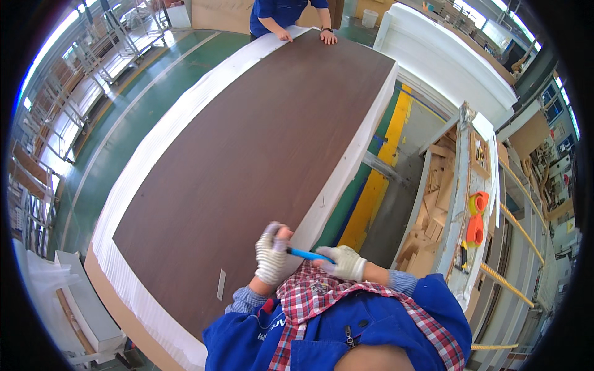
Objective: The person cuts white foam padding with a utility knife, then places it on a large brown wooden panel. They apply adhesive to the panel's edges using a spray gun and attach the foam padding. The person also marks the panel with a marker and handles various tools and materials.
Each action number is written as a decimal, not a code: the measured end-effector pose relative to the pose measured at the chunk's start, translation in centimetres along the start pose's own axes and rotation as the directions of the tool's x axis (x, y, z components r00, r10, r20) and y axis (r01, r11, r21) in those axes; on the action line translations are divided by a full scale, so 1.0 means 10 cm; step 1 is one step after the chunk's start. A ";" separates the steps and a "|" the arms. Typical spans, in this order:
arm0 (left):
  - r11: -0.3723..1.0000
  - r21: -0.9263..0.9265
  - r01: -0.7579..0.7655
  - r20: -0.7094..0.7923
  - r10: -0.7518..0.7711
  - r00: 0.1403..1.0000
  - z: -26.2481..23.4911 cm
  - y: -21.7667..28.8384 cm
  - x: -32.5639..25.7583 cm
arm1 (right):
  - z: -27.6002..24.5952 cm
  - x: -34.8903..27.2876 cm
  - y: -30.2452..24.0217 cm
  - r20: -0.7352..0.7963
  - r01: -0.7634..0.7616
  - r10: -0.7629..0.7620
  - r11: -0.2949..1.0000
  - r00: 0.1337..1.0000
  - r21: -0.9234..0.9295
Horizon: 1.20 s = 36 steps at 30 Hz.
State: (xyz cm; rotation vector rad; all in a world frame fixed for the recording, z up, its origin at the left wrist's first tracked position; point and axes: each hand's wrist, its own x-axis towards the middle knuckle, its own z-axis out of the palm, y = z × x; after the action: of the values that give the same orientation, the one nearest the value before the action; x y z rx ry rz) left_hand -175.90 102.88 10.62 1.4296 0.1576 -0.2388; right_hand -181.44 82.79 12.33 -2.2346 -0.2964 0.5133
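A slim blue rod-like tool (304, 254) spans the gap between my hands, above the near right edge of a dark brown wood panel (266, 130). My right hand (345, 264), in a pale knit glove, is closed round its right end. At its left end my left hand (271, 256), gloved with bare fingertips showing, has curled fingers; the tool's tip is hidden there. White wrapping sheet (145, 162) lies beneath the panel and shows along its edges. A small pale strip (221, 284) rests on the panel left of my left forearm.
Across the panel's far end, a person in blue (286, 15) has both hands at it. To my right stands a bench (455, 213) with orange tape dispensers (475, 229), a yellow-black knife (464, 256) and a bin of wood offcuts (433, 210). Metal racks (74, 105) line the left.
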 end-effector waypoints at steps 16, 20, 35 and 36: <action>0.272 0.862 0.428 -0.469 0.106 0.877 -1.59 -0.47 -0.89 | -0.61 3.74 1.26 -0.654 -0.270 0.538 0.839 0.532 0.472; 0.375 0.843 0.385 -0.447 0.091 0.890 -1.57 -0.57 -0.78 | -0.81 3.88 1.29 -0.650 -0.179 0.475 0.865 0.593 0.469; 0.725 0.680 0.108 -0.097 -0.057 0.994 -0.08 -0.56 0.83 | -1.37 1.21 2.09 -0.269 0.198 -0.069 0.850 0.961 0.489; 0.819 0.562 0.117 -0.088 -0.082 0.993 0.40 -0.52 1.03 | -1.52 1.06 2.12 -0.192 0.190 -0.113 0.871 0.975 0.453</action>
State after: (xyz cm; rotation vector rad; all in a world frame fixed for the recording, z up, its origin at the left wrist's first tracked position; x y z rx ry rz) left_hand -167.41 97.56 3.62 2.0304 0.2235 -0.3487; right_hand -164.19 62.93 2.39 -1.7475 -0.2329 0.2797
